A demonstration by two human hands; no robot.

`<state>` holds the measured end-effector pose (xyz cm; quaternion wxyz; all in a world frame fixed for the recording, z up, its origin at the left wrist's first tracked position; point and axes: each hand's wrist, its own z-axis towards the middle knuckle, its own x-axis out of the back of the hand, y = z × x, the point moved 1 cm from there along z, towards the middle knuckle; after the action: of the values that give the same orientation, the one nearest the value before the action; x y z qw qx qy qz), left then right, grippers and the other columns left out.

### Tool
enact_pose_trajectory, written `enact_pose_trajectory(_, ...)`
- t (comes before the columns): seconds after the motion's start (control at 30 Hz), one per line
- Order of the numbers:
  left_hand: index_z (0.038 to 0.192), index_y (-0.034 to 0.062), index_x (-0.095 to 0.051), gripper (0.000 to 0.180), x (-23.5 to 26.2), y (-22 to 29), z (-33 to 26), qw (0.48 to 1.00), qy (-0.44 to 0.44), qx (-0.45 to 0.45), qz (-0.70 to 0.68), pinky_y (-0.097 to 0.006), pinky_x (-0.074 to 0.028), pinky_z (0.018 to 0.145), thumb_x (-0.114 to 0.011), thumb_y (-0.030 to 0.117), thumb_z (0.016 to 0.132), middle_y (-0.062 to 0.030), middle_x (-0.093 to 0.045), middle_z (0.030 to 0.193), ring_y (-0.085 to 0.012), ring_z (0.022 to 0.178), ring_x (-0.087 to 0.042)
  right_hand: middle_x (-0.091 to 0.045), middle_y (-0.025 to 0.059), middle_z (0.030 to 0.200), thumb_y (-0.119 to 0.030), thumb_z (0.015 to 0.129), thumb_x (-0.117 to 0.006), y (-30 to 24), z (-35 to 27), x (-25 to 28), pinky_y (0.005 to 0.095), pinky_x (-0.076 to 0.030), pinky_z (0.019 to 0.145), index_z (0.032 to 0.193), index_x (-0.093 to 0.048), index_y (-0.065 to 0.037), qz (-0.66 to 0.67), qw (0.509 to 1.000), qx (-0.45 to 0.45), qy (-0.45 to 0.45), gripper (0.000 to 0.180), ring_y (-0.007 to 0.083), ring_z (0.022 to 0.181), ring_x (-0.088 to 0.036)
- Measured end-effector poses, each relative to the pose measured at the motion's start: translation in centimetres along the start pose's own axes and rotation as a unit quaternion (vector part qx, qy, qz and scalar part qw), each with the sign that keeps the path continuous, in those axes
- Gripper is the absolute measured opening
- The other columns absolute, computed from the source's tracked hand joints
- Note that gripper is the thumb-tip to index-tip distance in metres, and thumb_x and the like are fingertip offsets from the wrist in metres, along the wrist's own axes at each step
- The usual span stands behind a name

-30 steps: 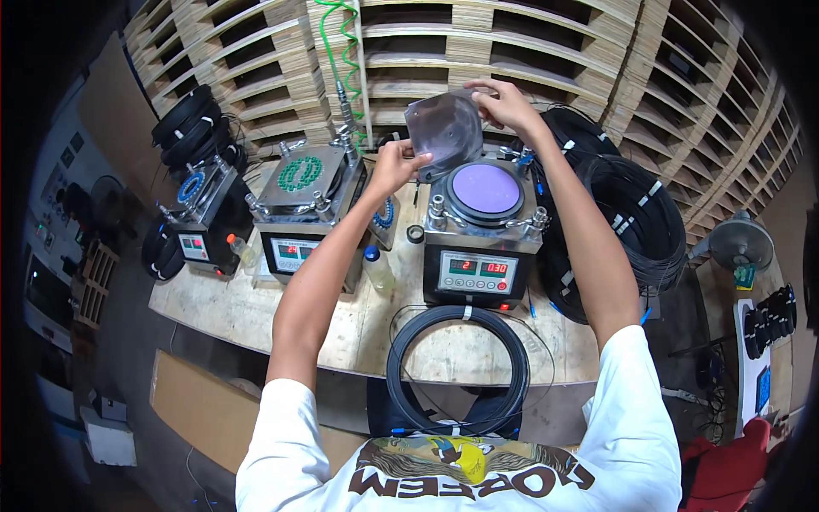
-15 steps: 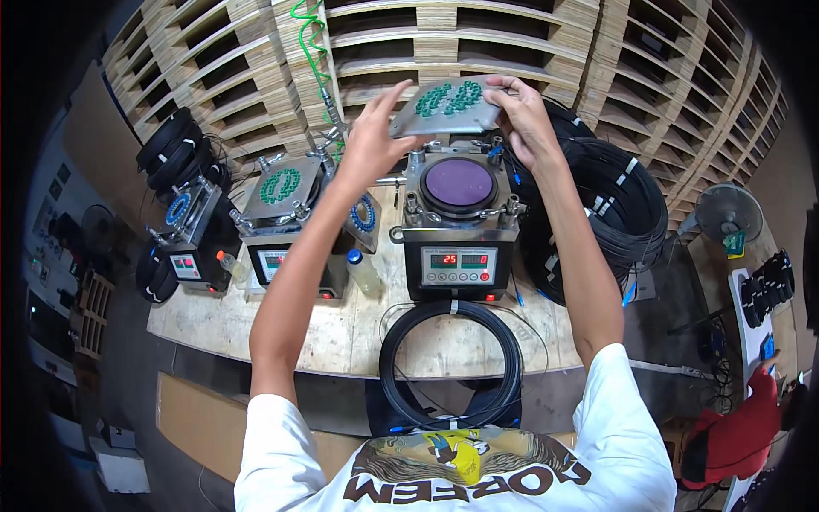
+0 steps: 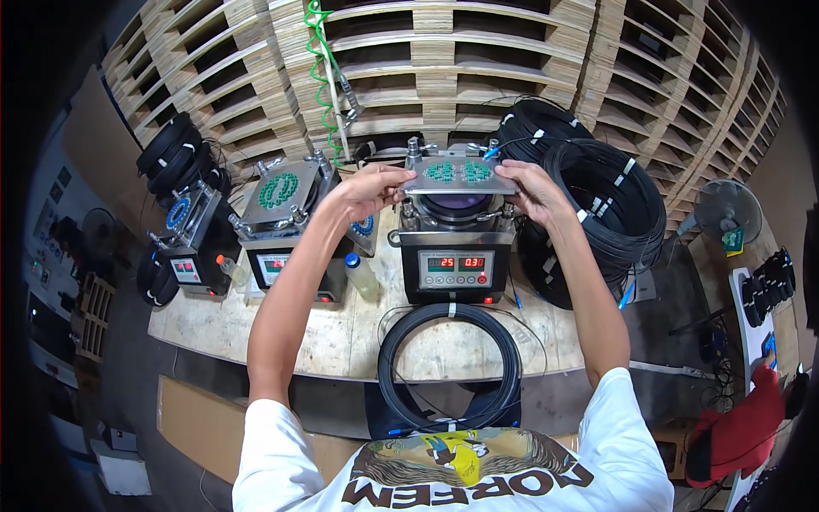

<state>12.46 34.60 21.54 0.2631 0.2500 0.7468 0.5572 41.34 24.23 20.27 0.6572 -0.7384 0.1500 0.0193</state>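
Note:
My left hand and my right hand grip opposite sides of a square metal plate, fingers closed on its edges. Two rings of green connectors stand up from the plate. It is held roughly level over the middle black bench machine, between its corner posts; whether it rests fully on the machine I cannot tell. Part of the round purple pad shows beneath the plate's front edge. The machine's front panel has a lit red display.
Two similar machines stand left, one bearing a green-studded plate. Bottles with a blue cap and an orange cap stand between. A black cable coil overhangs the front edge; more coils are stacked right. A red-clad person is far right.
Both hands have lowered the plate toward me, from above and behind the machine to over its purple pad. My left fingers closed on its edge. The hanging green hose swung.

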Motion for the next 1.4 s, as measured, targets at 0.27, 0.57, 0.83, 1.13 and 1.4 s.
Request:
enact_pose_trajectory(0.27, 0.094, 0.0043, -0.071, 0.014, 0.5, 0.1, 0.9, 0.999, 0.024, 0.031, 0.034, -0.020, -0.050, 0.066, -0.072, 0.019, 0.094, 0.0045, -0.059, 0.075, -0.0051, 0.067, -0.054, -0.048, -0.0045, 0.068, -0.020, 0.094, -0.070, -1.7, 1.5, 0.6, 0.0192, -0.023, 0.039, 0.133, -0.054, -0.001, -0.141, 0.986, -0.089, -0.024, 0.046, 0.0032, 0.048, -0.033)
enact_pose_trajectory(0.57, 0.121, -0.0018, -0.061, 0.033, 1.6, -1.6, 5.2, 0.997, 0.028, -0.063, 0.042, -0.021, -0.044, 0.066, -0.070, 0.016, 0.095, 0.0034, -0.058, 0.083, -0.0054, 0.070, -0.050, -0.052, -0.0056, 0.071, -0.025, 0.093, -0.070, -0.5, 5.8, 1.7, 0.0202, -0.026, 0.042, 0.124, -0.059, -0.006, -0.179, 0.981, -0.065, -0.021, 0.037, 0.0042, 0.051, -0.038)
enact_pose_trajectory(0.83, 0.154, -0.0035, -0.029, 0.076, 1.0, -3.1, 5.1, 0.990, 0.017, -0.123, 0.063, -0.022, -0.042, 0.067, -0.070, 0.019, 0.095, 0.0033, -0.057, 0.085, -0.0055, 0.071, -0.047, -0.057, -0.0060, 0.076, -0.026, 0.094, -0.069, 1.5, 4.4, 1.8, 0.0203, -0.029, 0.049, 0.141, -0.053, -0.007, -0.173, 0.985, 0.025, -0.004, 0.053, 0.0033, 0.058, -0.040)
enact_pose_trajectory(1.13, 0.154, -0.0026, -0.031, 0.078, 2.0, -5.1, 5.3, 0.991, 0.034, -0.121, 0.051, -0.022, -0.042, 0.072, -0.073, 0.021, 0.093, 0.0019, -0.063, 0.095, -0.0057, 0.077, -0.049, -0.068, 0.0007, 0.083, -0.019, 0.095, -0.068, 2.1, 4.0, 1.1, 0.0200, -0.035, 0.051, 0.140, -0.051, -0.001, -0.151, 0.986, 0.065, -0.022, 0.051, 0.0030, 0.059, -0.045)
enact_pose_trajectory(1.4, 0.147, -0.0060, -0.043, 0.072, 2.4, -7.4, 6.5, 0.991, 0.061, -0.107, 0.046, -0.023, -0.036, 0.069, -0.075, 0.026, 0.091, 0.0011, -0.065, 0.100, -0.0059, 0.076, -0.042, -0.074, 0.0188, 0.100, -0.020, 0.091, -0.073, 4.0, 5.2, 1.9, 0.0303, -0.053, 0.076, 0.135, -0.050, 0.009, -0.247, 0.964, 0.091, 0.039, 0.057, 0.0172, 0.088, -0.069)
